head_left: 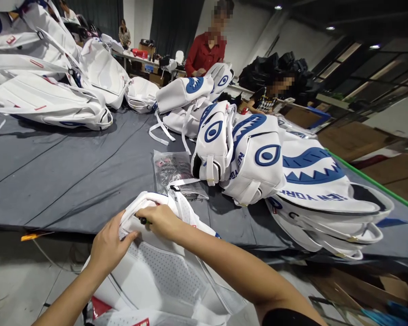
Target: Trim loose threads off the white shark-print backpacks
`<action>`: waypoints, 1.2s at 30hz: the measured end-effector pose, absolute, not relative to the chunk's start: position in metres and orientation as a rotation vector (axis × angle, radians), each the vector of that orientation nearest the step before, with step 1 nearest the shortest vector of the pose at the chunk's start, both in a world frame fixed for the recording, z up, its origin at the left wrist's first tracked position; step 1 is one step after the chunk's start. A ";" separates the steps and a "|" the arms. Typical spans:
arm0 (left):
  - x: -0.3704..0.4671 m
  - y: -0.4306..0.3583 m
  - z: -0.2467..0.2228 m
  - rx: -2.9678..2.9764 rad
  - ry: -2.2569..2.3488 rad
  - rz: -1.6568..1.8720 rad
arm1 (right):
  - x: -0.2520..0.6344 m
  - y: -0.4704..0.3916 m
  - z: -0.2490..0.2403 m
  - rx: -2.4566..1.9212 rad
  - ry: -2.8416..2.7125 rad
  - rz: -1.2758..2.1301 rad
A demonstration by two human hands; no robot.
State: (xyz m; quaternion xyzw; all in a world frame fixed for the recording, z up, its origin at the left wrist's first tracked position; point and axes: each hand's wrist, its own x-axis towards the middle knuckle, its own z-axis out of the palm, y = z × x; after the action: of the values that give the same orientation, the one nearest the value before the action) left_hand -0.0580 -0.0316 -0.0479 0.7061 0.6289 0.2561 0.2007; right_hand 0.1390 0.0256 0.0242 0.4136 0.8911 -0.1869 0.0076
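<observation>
Backpack (pixel 170 267) at the near edge of the table (pixel 88 181), seemingly assembled already, with handwork at its top rim apparently unfinished; remaining amount unclear. Gripped there by the fingers of the left hand (pixel 109 242), beside a small dark-ended tool (pixel 143 221) held in the curled fingers of the right hand (pixel 163 221).

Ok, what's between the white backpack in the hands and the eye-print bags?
In the head view, a clear plastic bag with dark contents lies between the white backpack and the eye-print bags, a white strap crossing its near part.
</observation>
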 end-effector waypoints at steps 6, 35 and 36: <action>-0.062 -0.028 -0.045 1.996 1.808 0.675 | 0.132 0.031 0.034 1.087 2.759 -0.316; -0.082 0.001 -0.041 1.673 1.632 0.440 | 0.128 0.023 0.022 1.031 2.889 -0.041; -0.084 0.004 -0.044 1.682 1.595 0.422 | 0.130 0.025 0.022 1.036 2.891 -0.061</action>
State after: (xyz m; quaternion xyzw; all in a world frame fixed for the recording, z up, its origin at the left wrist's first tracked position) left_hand -0.0843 0.0036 -0.0435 0.6597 0.6253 0.1654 0.3827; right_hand 0.1300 0.0249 0.0223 0.3370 0.9407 -0.0198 0.0348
